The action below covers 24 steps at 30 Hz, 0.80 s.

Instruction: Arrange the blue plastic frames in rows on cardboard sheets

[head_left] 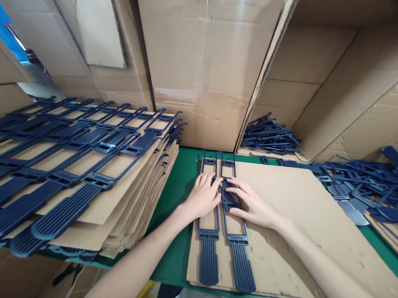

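Two long dark blue plastic frames with ribbed paddle ends lie side by side on a cardboard sheet. My left hand lies palm down over the middle of the left frame, its fingers stretched out and covering that section. On the right frame, the fingertips of my right hand touch the ribbed middle section, with thumb and fingers apart. The fingertips of both hands come close together between the two frames. What lies under my left palm is hidden.
To the left stands a tall stack of cardboard sheets layered with rows of similar blue frames. A loose pile of blue parts sits in an open carton at the back right. More parts heap at the right edge of the green table.
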Tool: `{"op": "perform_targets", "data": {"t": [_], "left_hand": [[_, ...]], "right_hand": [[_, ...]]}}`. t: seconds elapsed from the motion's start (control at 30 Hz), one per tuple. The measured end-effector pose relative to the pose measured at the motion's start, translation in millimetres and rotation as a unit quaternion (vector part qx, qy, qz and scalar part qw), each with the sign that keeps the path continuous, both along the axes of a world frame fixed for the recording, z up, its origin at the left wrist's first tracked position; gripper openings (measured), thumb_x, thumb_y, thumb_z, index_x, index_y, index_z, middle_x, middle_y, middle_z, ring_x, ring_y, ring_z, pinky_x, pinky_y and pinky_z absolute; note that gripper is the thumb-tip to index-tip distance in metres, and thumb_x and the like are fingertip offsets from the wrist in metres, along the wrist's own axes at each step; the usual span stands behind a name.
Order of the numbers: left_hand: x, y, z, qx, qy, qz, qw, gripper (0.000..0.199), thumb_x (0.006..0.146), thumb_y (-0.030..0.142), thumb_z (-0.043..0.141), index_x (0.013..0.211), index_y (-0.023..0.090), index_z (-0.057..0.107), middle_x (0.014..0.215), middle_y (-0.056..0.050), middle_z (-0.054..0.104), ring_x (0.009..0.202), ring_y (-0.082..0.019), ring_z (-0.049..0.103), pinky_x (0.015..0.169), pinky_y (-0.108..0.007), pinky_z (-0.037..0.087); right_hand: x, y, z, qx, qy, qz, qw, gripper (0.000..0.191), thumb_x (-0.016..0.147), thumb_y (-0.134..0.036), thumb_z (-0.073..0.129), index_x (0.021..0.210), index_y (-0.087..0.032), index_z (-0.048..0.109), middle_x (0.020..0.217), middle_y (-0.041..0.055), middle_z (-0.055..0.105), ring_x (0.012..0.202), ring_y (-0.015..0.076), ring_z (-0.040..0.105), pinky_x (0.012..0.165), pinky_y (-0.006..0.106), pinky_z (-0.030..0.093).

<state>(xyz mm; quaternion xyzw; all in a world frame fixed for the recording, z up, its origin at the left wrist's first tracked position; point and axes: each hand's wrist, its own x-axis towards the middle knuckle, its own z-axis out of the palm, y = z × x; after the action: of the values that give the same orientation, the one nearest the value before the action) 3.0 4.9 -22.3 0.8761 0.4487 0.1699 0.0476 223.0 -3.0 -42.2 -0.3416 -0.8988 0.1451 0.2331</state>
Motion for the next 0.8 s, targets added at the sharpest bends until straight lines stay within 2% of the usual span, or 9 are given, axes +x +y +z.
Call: {"op": "perform_targets", "data": {"t": [0.27,0.43,0.5,0.57,0.67,0.8], "left_hand": [[2,-2,2.9,-0.001,0.017,0.005,1.000,0.041,0.089,0.021,0.044,0.129,0.015,0.045,0.132,-0.015,0.045,0.127,-0.029,0.037,0.109,-0.048,0.024],[-5,3,6.7,-0.042,-0.003,-0.022,0.999,0.045,0.092,0.031,0.043,0.134,0.016,0.039,0.139,-0.016,0.038,0.131,-0.030,0.031,0.108,-0.048,0.025],[-10,7,10.8,-0.035,-0.020,-0.031,0.999,0.042,0.090,0.026,0.044,0.131,0.018,0.042,0.140,-0.013,0.038,0.132,-0.028,0.030,0.109,-0.047,0.024],[-15,11,15.9,-0.006,-0.044,-0.021,0.999,0.039,0.082,0.014,0.046,0.120,0.019,0.048,0.135,-0.010,0.042,0.130,-0.025,0.032,0.110,-0.044,0.024],[-19,13,22.1,0.007,-0.061,0.003,0.998,0.038,0.068,0.005,0.046,0.103,0.020,0.052,0.117,-0.006,0.051,0.115,-0.023,0.043,0.103,-0.040,0.033],[-18,11,22.6,-0.020,-0.022,0.007,1.000,0.031,0.063,0.007,0.048,0.090,0.021,0.054,0.100,-0.005,0.052,0.099,-0.024,0.046,0.087,-0.039,0.041]], "right_hand": [[-1,2,-1.4,-0.005,0.006,0.008,1.000,0.050,0.089,-0.045,0.054,0.132,-0.023,0.042,0.148,0.0118,0.029,0.139,0.0268,0.022,0.111,0.048,0.029],[0,1,-2.3,0.020,-0.001,-0.002,1.000,0.051,0.088,-0.047,0.055,0.132,-0.023,0.044,0.147,0.0125,0.032,0.137,0.0285,0.025,0.109,0.050,0.032],[1,1,-1.3,0.038,-0.007,0.000,0.999,0.049,0.088,-0.046,0.055,0.130,-0.023,0.046,0.146,0.0123,0.034,0.137,0.0288,0.026,0.108,0.051,0.032],[1,0,1.2,0.056,-0.007,0.005,0.998,0.043,0.088,-0.043,0.055,0.127,-0.023,0.050,0.144,0.0115,0.036,0.136,0.0289,0.026,0.108,0.052,0.031],[0,-2,6.4,0.076,0.009,0.020,0.997,0.032,0.089,-0.036,0.056,0.117,-0.023,0.057,0.134,0.0109,0.046,0.131,0.0281,0.034,0.106,0.051,0.032],[-3,-7,12.2,0.075,0.021,0.037,0.996,0.019,0.089,-0.027,0.055,0.106,-0.021,0.061,0.103,0.0081,0.060,0.103,0.0228,0.052,0.094,0.047,0.040]]}}
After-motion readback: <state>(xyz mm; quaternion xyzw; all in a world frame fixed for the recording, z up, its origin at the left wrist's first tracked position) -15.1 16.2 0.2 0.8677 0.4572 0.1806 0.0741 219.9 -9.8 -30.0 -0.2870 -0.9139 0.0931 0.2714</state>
